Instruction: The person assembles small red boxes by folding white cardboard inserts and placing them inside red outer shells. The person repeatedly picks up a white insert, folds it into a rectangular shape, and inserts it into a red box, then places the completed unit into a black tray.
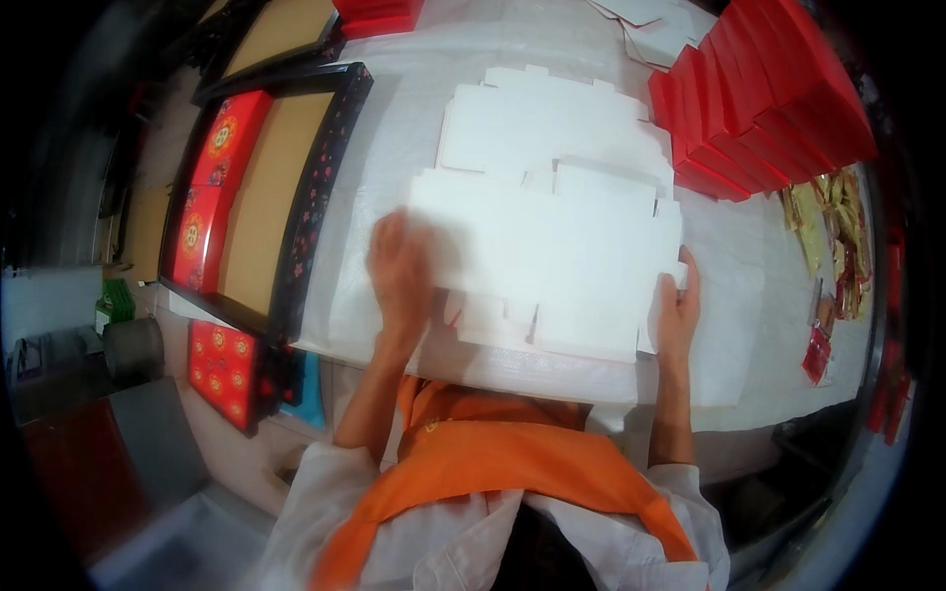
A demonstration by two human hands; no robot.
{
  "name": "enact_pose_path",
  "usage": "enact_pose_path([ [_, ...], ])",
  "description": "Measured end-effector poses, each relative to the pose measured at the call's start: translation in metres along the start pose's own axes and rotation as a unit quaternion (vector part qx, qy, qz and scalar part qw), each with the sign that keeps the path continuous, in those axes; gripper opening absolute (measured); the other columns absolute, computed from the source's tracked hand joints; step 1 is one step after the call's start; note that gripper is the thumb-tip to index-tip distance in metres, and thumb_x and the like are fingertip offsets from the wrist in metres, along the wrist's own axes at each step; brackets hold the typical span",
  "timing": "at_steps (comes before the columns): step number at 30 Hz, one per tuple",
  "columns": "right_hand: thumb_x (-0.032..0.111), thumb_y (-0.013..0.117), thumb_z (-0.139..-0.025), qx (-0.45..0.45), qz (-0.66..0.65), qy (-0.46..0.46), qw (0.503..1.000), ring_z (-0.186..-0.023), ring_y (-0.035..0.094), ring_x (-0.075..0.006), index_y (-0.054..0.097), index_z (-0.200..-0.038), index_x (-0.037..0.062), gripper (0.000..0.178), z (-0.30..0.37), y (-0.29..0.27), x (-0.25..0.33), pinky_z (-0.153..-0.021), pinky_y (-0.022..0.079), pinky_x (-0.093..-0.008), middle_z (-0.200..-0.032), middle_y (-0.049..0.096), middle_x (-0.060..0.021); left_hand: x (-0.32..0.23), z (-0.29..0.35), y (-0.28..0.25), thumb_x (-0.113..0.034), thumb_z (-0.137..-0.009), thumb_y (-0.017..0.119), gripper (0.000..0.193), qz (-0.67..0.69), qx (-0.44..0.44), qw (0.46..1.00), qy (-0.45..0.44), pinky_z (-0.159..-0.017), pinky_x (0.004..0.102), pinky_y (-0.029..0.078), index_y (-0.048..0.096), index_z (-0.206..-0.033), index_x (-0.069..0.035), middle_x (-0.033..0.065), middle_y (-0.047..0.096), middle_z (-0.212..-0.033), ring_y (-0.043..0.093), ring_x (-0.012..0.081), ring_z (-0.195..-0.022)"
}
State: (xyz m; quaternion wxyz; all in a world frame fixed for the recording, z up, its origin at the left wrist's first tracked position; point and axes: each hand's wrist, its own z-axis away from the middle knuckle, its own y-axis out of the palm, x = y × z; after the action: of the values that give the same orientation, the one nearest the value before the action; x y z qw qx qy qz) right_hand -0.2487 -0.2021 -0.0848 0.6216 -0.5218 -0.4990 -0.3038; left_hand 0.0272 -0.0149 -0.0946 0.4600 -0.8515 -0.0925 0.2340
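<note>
A flat, unfolded white cardboard box blank (552, 246), with tabs and slots along its edges, lies in front of me over other white blanks (542, 113). My right hand (680, 300) grips its right edge, the thumb on top and the fingers round the outside. Beside its left edge is my left hand (399, 258), its fingers curled inward and smeared by motion. Whether those fingers touch the cardboard cannot be made out.
Left of the blanks stands a dark floral-edged tray (325, 167) holding red patterned boxes (205, 222). Several red boxes (759, 98) lean in a row at the far right, near gold packets (838, 227). A red patterned box (222, 369) sits below the tray. The table's front edge (532, 379) is close to me.
</note>
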Motion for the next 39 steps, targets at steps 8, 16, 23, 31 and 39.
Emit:
enact_pose_path([
  [8, 0.009, 0.043, -0.086, -0.011, 0.005, 0.005, 1.000, -0.076, 0.050, -0.0100, 0.040, -0.124, 0.0013, 0.039, 0.001, 0.004, -0.001, -0.070, 0.041, -0.0227, -0.109, 0.053, -0.0082, -0.008, -0.001, -0.001, -0.006, -0.084, 0.050, 0.044, 0.059, -0.038, 0.988, -0.138, -0.099, 0.0376, 0.030, 0.037, -0.125, 0.004, 0.0220, 0.039, -0.127, 0.038, 0.0352, -0.118],
  [16, 0.010, 0.041, -0.086, -0.034, 0.038, -0.011, 0.999, -0.085, 0.052, -0.0130, 0.040, -0.124, 0.0011, 0.039, 0.002, 0.007, -0.001, -0.074, 0.042, -0.0238, -0.113, 0.051, -0.0089, -0.006, 0.008, 0.006, -0.007, -0.084, 0.049, 0.045, 0.071, 0.029, 0.990, -0.119, -0.097, 0.0373, 0.033, 0.035, -0.125, 0.005, 0.0243, 0.040, -0.126, 0.040, 0.0373, -0.116],
  [23, 0.011, 0.041, -0.087, -0.012, 0.013, 0.003, 1.000, -0.091, 0.051, -0.0147, 0.039, -0.124, 0.0004, 0.038, 0.001, 0.004, -0.010, -0.079, 0.041, -0.0248, -0.113, 0.050, -0.0103, -0.004, 0.010, 0.014, -0.005, -0.083, 0.050, 0.043, 0.141, -0.059, 0.978, -0.139, -0.095, 0.0381, 0.036, 0.038, -0.123, 0.006, 0.0246, 0.044, -0.122, 0.043, 0.0374, -0.113],
  [31, 0.010, 0.041, -0.088, -0.005, 0.000, -0.009, 1.000, -0.095, 0.050, -0.0143, 0.038, -0.125, -0.0002, 0.038, 0.001, 0.005, -0.011, -0.081, 0.041, -0.0248, -0.115, 0.048, -0.0102, -0.004, 0.007, 0.016, -0.005, -0.081, 0.052, 0.039, 0.124, -0.075, 0.981, -0.127, -0.093, 0.0381, 0.037, 0.044, -0.117, 0.004, 0.0229, 0.047, -0.119, 0.046, 0.0367, -0.110],
  [39, 0.009, 0.041, -0.088, -0.005, -0.034, 0.010, 0.999, -0.096, 0.051, -0.0150, 0.039, -0.124, 0.0003, 0.037, 0.004, 0.010, -0.013, -0.082, 0.041, -0.0250, -0.116, 0.048, -0.0095, 0.025, -0.010, 0.011, -0.004, -0.078, 0.057, 0.022, 0.139, 0.008, 0.970, -0.202, -0.087, 0.0341, 0.039, 0.055, -0.099, -0.002, 0.0145, 0.052, -0.111, 0.048, 0.0306, -0.103],
])
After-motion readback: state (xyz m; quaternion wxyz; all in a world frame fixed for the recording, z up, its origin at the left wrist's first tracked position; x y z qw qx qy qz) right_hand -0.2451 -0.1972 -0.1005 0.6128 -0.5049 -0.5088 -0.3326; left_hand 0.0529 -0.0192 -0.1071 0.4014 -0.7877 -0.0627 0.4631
